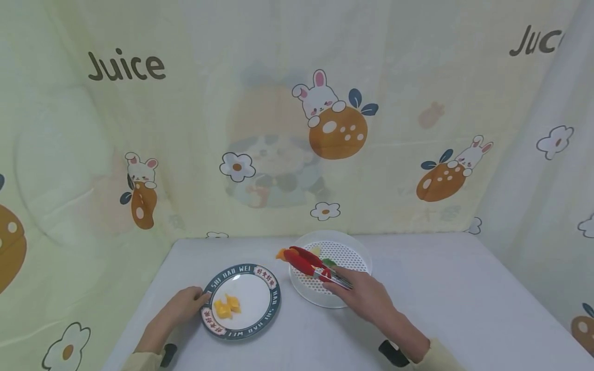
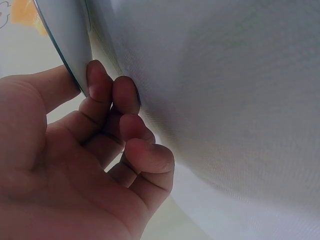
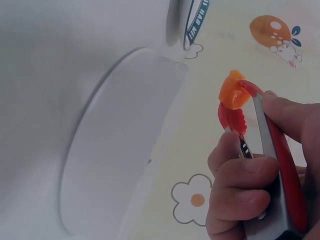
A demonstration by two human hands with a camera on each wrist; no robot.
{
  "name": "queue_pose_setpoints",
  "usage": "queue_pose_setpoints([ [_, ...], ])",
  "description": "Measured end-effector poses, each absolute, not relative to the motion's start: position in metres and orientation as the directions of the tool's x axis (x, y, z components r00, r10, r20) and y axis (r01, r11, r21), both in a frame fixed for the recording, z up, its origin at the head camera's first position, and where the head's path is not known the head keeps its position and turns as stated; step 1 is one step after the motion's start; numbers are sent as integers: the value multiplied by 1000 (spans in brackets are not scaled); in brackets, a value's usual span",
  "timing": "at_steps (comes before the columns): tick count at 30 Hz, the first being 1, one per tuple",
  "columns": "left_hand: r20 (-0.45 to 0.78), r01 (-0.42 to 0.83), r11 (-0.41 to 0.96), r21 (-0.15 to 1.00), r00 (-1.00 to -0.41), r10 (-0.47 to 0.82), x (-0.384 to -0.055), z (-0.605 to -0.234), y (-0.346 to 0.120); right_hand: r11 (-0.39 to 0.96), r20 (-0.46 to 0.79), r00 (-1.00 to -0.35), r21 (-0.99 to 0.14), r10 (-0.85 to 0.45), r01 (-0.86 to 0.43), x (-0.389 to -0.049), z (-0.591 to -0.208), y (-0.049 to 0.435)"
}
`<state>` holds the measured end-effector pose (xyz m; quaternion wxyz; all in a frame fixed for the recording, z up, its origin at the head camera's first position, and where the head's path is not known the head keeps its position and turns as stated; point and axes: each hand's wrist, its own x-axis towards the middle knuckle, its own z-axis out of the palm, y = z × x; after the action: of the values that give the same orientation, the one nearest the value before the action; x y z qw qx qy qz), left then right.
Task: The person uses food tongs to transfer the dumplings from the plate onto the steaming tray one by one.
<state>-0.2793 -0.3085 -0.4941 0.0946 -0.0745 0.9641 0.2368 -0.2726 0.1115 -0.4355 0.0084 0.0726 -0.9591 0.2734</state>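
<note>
The plate (image 1: 252,291), white inside with a dark blue lettered rim, stood on the pale surface (image 1: 445,304). At the left side of the plate was the left hand (image 1: 185,304); it pinched the rim, the thumb on one face and the first finger on the other, while the remaining fingers were curled loosely. On the plate, left of its middle, lay yellow pieces (image 1: 224,308), close together.

To the right of the plate, and near it, stood a round white basket (image 1: 347,255) with many small holes. In it there were a green piece (image 1: 329,262) and a pale yellow piece (image 1: 316,251), both partly hidden by the tool above.

The right hand (image 1: 371,296) was farther right from the plate, over the basket, and its fingers were wrapped around metal tongs (image 1: 301,262) with red tips. Between these tips was held an orange piece (image 3: 232,95), which in the head view appeared just beyond the plate's upper right rim. Behind the plate hung a cream cloth (image 1: 195,113) with printed rabbits, orange fruits and flowers
</note>
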Motion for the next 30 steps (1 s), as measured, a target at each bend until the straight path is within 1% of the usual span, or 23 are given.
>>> queue_pose_setpoints([
  [5,-226,-212,865,454,-967,-118,-281,-492,-308,843,43,-991,-521,-125,-129,-277,-437,123],
  [15,-231,-215,868,447,-965,-120,-281,-491,-308,867,41,-994,-486,-101,-108,-286,-444,152],
  [23,-232,-223,874,433,-964,-131,-279,-494,-307,883,89,-989,-446,-116,-144,-294,-450,169],
  [30,-231,-217,875,434,-965,-125,-281,-495,-307,894,70,-991,-428,-111,-130,-302,-448,176],
])
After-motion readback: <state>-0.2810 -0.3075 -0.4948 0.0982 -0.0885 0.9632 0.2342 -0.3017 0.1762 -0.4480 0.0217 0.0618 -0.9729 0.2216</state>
